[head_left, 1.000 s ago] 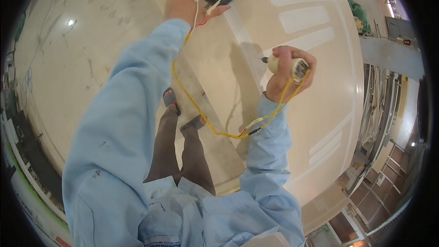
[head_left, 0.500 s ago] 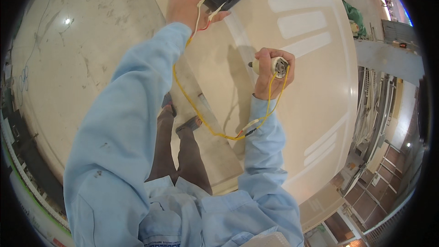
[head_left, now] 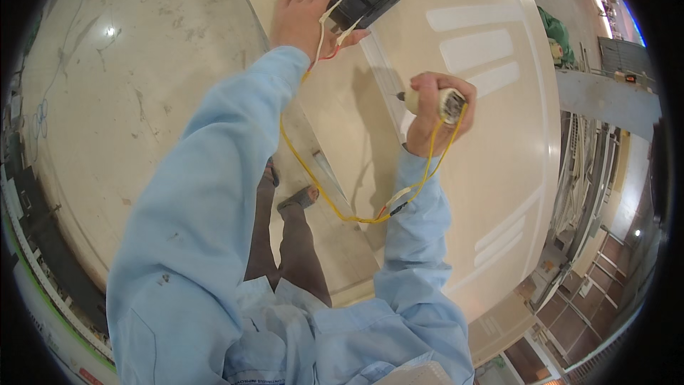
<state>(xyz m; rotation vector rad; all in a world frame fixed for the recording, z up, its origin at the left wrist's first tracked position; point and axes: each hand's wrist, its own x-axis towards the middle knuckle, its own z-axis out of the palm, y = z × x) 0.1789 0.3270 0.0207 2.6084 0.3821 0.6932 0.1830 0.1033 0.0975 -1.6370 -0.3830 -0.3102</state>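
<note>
My right hand [head_left: 436, 110] is wrapped around a small cream handheld motor drill [head_left: 420, 102]. Its dark chuck and thin tip point left, above the panel. From the drill's metal end, yellow wires [head_left: 313, 184] loop down past my right sleeve and up toward my left hand [head_left: 303, 20]. That hand lies with fingers stretched out beside a black battery pack [head_left: 365, 0] with a red catch, the thumb along its near side. The wires' pale ends reach the pack's near face. Under both hands is a large beige panel [head_left: 499, 157] with white filler patches.
At left stretches a stained pale surface [head_left: 135, 100] with a thin cord on it. My feet [head_left: 299, 198] show below, near the panel's edge. Stacked strips and boards [head_left: 570, 164] stand at right, near a grey beam [head_left: 605, 96] and green sheeting [head_left: 556, 34].
Both hands, with the drill and battery pack, appear slightly further right in the view. The drill has turned a little in my right hand. My left fingers stay stretched out.
</note>
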